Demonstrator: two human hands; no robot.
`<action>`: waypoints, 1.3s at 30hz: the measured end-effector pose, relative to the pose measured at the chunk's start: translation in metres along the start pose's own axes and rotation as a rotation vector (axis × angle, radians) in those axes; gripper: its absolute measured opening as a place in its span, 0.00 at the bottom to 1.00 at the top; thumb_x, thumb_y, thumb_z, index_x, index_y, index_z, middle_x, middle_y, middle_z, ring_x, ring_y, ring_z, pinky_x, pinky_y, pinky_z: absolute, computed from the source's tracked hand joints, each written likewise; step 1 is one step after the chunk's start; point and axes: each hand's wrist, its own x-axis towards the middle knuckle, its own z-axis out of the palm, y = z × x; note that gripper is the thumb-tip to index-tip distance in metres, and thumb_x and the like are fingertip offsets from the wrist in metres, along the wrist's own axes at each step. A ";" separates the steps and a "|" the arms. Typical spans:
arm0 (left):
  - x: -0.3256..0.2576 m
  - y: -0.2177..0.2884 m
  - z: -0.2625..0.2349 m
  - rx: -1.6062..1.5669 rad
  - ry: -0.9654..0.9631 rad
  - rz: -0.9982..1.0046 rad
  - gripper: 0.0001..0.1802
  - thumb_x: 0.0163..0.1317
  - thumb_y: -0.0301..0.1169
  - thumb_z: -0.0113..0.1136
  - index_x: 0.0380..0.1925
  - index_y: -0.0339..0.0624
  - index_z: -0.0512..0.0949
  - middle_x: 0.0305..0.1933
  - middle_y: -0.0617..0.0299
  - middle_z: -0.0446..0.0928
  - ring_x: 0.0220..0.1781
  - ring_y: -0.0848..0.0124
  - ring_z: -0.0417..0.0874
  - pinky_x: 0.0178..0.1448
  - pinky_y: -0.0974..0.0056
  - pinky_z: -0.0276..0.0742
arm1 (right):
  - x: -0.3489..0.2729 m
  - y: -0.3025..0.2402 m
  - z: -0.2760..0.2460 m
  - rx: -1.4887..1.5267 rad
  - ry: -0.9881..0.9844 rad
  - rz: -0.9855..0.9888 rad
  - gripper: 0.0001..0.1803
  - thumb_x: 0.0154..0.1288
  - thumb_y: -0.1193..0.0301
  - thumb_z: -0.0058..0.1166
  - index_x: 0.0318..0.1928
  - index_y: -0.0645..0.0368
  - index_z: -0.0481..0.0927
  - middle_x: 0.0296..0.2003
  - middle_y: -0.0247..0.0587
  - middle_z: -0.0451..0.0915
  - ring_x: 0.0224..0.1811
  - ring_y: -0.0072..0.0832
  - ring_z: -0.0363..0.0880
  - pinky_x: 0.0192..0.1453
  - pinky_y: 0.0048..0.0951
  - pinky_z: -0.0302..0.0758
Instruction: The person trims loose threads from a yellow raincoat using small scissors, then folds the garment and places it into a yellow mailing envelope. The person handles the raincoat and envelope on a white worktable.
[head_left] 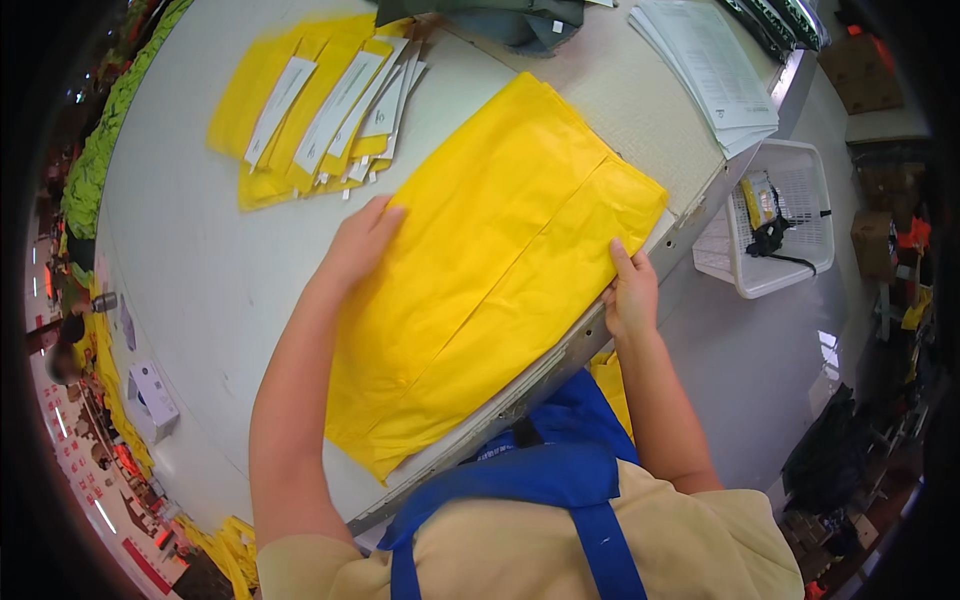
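Big folded yellow plastic-film sheet (pixel 490 270) lies flat near the front edge of the pale grey desk (pixel 200 260) — left hand (pixel 362 240) pressing open-palmed on its left edge, right hand (pixel 630 295) pinching the right edge — looks mostly folded, with a fanned stack of finished yellow packs with white slips (pixel 320 110) further back.
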 end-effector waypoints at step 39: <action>0.078 0.117 -0.032 0.010 -0.544 0.072 0.38 0.46 0.44 0.69 0.57 0.39 0.70 0.51 0.62 0.75 0.54 0.70 0.74 0.61 0.67 0.66 | -0.018 -0.072 -0.030 -0.973 -0.130 0.186 0.28 0.69 0.53 0.45 0.58 0.63 0.69 0.49 0.50 0.76 0.52 0.40 0.76 0.59 0.35 0.70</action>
